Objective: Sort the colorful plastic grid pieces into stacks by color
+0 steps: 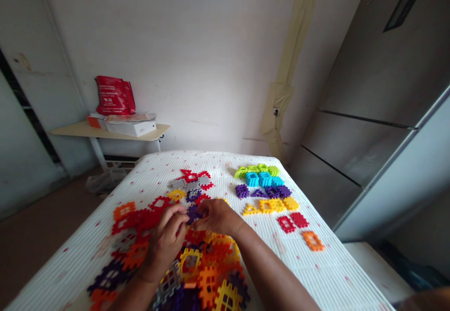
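Note:
My left hand and my right hand meet above a mixed pile of plastic interlocking building pieces. Between my fingertips shows a purple interlocking piece, and the right thumb and fingers close around its near side. The fingers of the left hand are curled at its left edge; what they pinch is hidden. Under my hands the pile holds red pieces, a yellow frame piece, an orange window piece and a grey window piece.
On the right of the white table cover, pieces lie in colour rows: lime, light blue, purple, yellow, red and orange. A side table with boxes and a refrigerator stand beyond.

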The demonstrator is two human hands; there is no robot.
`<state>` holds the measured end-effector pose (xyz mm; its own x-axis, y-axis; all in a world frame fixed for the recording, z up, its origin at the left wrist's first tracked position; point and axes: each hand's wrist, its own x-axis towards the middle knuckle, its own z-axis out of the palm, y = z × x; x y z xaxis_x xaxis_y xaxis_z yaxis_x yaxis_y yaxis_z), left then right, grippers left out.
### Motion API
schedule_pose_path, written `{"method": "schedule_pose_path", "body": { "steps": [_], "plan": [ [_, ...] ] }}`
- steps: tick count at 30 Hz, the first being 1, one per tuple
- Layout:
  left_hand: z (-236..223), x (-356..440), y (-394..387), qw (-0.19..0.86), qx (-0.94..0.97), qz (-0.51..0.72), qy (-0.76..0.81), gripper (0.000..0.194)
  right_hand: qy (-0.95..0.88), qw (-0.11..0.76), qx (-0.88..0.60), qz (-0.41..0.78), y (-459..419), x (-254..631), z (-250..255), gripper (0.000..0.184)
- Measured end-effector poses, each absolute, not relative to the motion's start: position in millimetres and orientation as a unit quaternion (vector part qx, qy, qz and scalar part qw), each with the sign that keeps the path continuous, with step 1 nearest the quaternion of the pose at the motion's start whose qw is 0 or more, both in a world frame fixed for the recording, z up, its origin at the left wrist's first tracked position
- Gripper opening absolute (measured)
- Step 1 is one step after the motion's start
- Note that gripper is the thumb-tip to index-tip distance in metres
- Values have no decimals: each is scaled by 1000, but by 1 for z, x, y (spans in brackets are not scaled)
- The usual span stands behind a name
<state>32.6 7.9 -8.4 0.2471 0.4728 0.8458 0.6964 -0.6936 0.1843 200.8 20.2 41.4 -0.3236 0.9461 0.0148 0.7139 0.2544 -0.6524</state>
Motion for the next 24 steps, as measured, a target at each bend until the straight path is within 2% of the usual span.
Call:
{"method": "schedule_pose_path", "body": {
  "steps": [4, 7, 14, 19, 24],
  "plan": [
    [-8, 34, 8, 124, -776, -488, -379, 21, -772, 179, -565, 231, 20, 203, 46, 18],
    [-10, 33, 11, 120, -772, -485, -392, 27, -755, 193, -609, 148, 25, 218, 53, 15],
    [-22, 30, 23, 99, -777, -497, -374, 17, -601, 208, -771, -39, 53, 282, 38, 24],
    [-34, 28, 29, 96, -781, -470, -401, 16, -559, 176, -808, -61, 63, 302, 14, 25],
    [-40, 25, 33, 77, -814, -396, -419, 25, -555, 167, -812, -73, 65, 300, 5, 26]
  ]
}}
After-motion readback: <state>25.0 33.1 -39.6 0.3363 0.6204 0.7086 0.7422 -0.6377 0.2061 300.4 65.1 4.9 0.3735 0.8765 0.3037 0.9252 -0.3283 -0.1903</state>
